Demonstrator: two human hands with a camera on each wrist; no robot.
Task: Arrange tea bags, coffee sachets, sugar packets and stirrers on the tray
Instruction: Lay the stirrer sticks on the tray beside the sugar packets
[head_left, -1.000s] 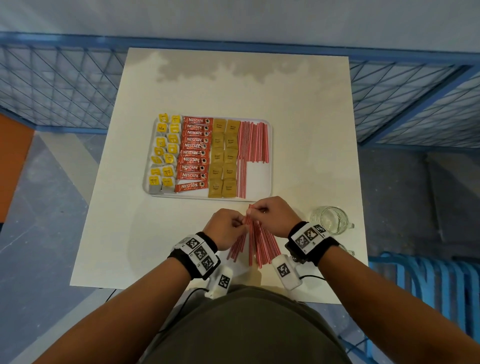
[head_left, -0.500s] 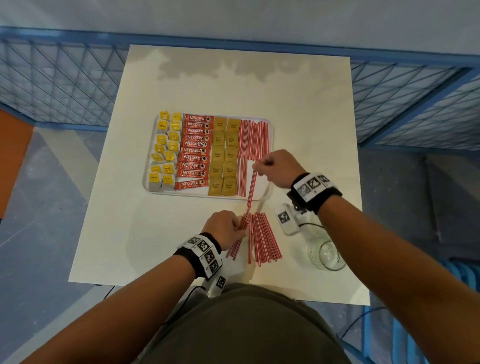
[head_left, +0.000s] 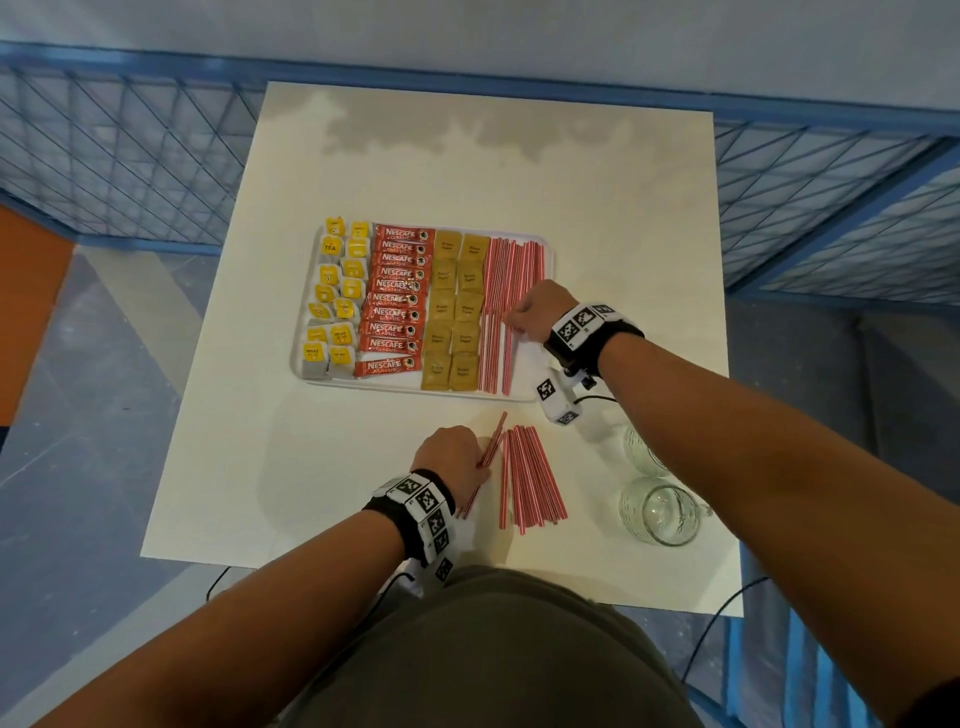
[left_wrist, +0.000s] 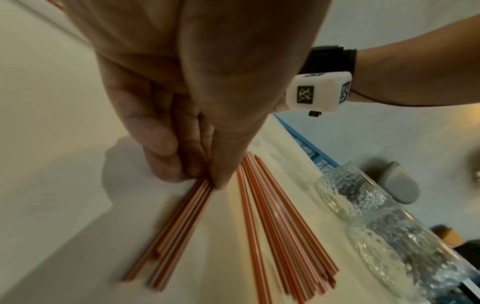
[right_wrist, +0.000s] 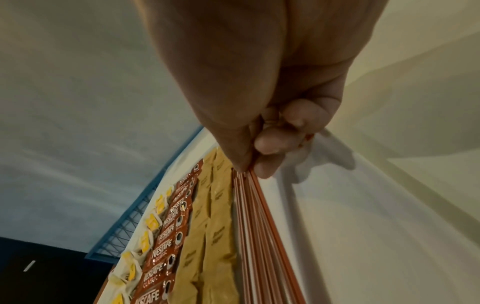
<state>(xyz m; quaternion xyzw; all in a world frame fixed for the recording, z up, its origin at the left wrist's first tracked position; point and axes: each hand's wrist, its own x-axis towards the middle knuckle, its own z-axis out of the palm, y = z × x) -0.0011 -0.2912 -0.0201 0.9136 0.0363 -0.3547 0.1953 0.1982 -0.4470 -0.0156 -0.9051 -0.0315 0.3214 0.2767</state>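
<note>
The white tray (head_left: 530, 387) holds columns of yellow tea bags (head_left: 337, 299), red coffee sachets (head_left: 395, 299), brown sugar packets (head_left: 454, 312) and red-and-white stirrers (head_left: 511, 270). My right hand (head_left: 514, 317) is over the tray's right part and pinches the far end of one stirrer (right_wrist: 270, 222) that lies beside the near row of stirrers (head_left: 493, 358). On the table in front of the tray, my left hand (head_left: 480, 457) pinches a few stirrers (left_wrist: 182, 222) at the left of a loose stirrer pile (head_left: 530, 478).
Two clear glasses (head_left: 660, 509) stand at the table's near right, under my right forearm. The white table (head_left: 493, 171) is ringed by a blue mesh fence (head_left: 104, 156). A wrist camera pod (head_left: 556, 397) hangs by the tray's near right corner.
My right hand carried one stirrer from the pile up to the tray and lowered it beside the near row. My left hand stayed at the pile with its few stirrers.
</note>
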